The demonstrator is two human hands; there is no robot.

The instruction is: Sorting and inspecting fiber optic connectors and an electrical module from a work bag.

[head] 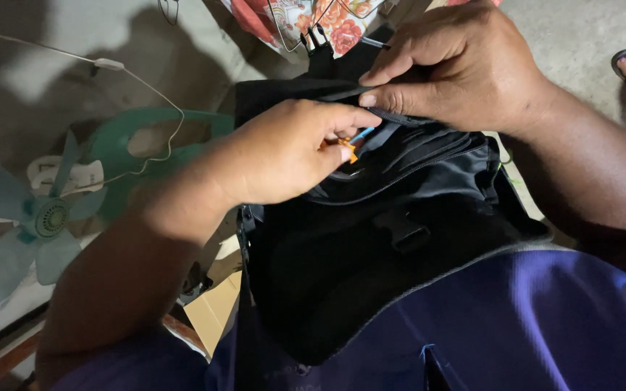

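Black bag [371, 239] sits on my lap, soft and floppy; my right hand [458, 69] pinches its top flap, holding the fabric taut; my left hand [291, 148] is closed on a small orange-and-blue tool [351, 143] at the zip; light, best gripped by its stiffer seams, I reckon.

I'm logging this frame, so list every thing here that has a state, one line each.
black bag: on the person's lap, top pocket held open
left hand: pinching a small orange and blue tool
small orange and blue tool: held at the bag's opening
right hand: gripping the bag's top edge
black buckle: fastened or not, cannot tell
green fan: lying flat, blades not blurred
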